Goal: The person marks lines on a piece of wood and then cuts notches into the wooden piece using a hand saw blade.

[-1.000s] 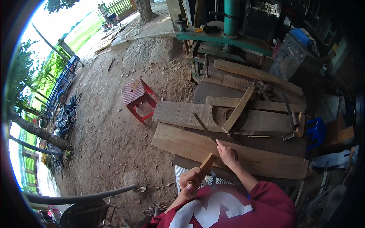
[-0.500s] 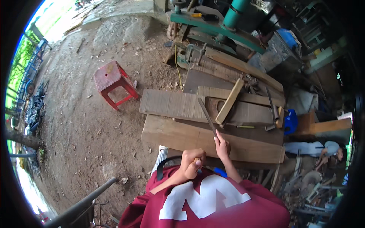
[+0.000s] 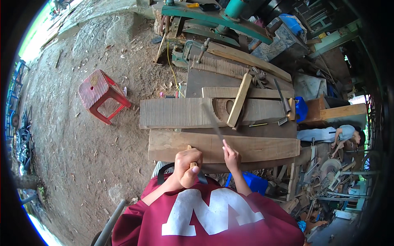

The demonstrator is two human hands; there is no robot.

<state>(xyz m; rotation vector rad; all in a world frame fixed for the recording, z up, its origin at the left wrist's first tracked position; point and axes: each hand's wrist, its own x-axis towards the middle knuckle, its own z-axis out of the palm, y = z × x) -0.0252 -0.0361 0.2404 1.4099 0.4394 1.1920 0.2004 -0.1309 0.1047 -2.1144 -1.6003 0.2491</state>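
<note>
My left hand (image 3: 185, 168) is a closed fist in front of my chest, over the near edge of the front plank (image 3: 262, 146). It is wrapped round a small pale piece of wood (image 3: 193, 164), whose ends peek out of the fist. My right hand (image 3: 232, 158), beside it on the right, grips the near end of a long thin dark file-like bar (image 3: 215, 126). Motion smears that bar, which points away to the left over the planks. Behind lies a plank with a round hollow (image 3: 172, 112), crossed by a pale wooden bar (image 3: 239, 101).
A clamp (image 3: 200, 52) and a long board (image 3: 250, 62) are farther back on the bench. A metal square (image 3: 282, 100) and a thin yellow stick (image 3: 258, 124) lie at right. A red stool (image 3: 95, 90) stands on dirt ground. A co-worker (image 3: 324, 134) is beyond the right end.
The view has shifted, so the bench and stool appear farther left. My left fist has moved left and slightly forward. The bar in my right hand is now blurred by motion.
</note>
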